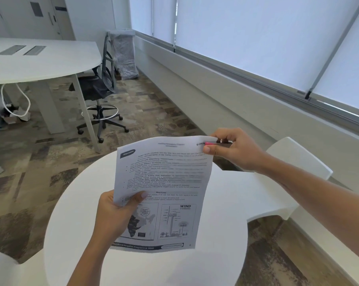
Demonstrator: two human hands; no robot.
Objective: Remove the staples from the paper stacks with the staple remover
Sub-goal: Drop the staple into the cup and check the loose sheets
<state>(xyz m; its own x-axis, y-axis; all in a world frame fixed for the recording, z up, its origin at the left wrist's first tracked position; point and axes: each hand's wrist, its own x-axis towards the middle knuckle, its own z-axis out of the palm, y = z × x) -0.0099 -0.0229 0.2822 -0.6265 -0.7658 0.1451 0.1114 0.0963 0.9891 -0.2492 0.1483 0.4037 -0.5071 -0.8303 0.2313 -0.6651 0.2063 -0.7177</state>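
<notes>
A printed paper stack [164, 182] with text and a wind turbine drawing is held up above the round white table [226, 203]. My left hand [114, 215] grips its lower left edge, thumb on the front. My right hand [234, 149] is at the stack's top right corner, pinching a small red and dark staple remover [212, 143] against that corner. The staple itself is hidden by the tool and fingers.
A white chair [296, 162] stands to the right of the table, and another white seat [1, 269] shows at the lower left. Farther back are a white desk [40, 62], a black office chair [98, 87] and a wrapped object [124, 54] by the window wall.
</notes>
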